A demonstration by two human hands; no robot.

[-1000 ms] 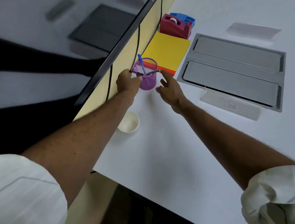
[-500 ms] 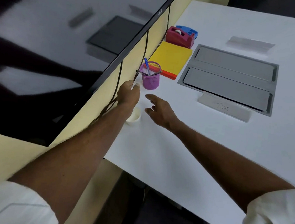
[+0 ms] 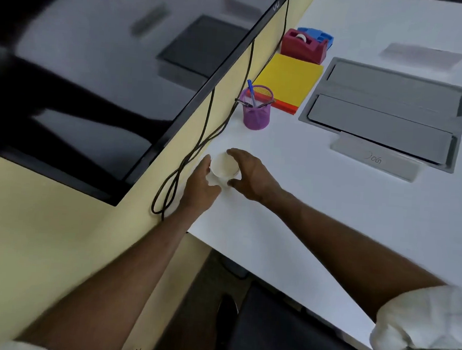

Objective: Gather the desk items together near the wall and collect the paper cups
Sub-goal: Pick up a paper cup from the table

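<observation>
A white paper cup (image 3: pixel 224 166) sits near the desk's left edge by the yellow wall (image 3: pixel 54 230). My right hand (image 3: pixel 251 178) curls round it, forefinger over the far rim and thumb at the near side. On the cup's left, my left hand (image 3: pixel 200 185) has its thumb against the side, and the white lower part lies against its palm. Further back along the wall stand a purple mesh pen holder (image 3: pixel 256 116) with a blue pen, a yellow notepad (image 3: pixel 287 77), a red tape dispenser (image 3: pixel 303 46) and a blue item (image 3: pixel 318 35).
Black cables (image 3: pixel 196 150) hang down the wall beside my left hand. A dark monitor (image 3: pixel 93 81) is mounted on the wall to the left. A grey recessed hatch (image 3: pixel 389 112) and a grey name plate (image 3: pixel 375 158) lie on the white desk (image 3: pixel 331 224) at right.
Both hands came back from the purple pen holder toward me. They now close on the paper cup, which earlier stood alone below my left wrist.
</observation>
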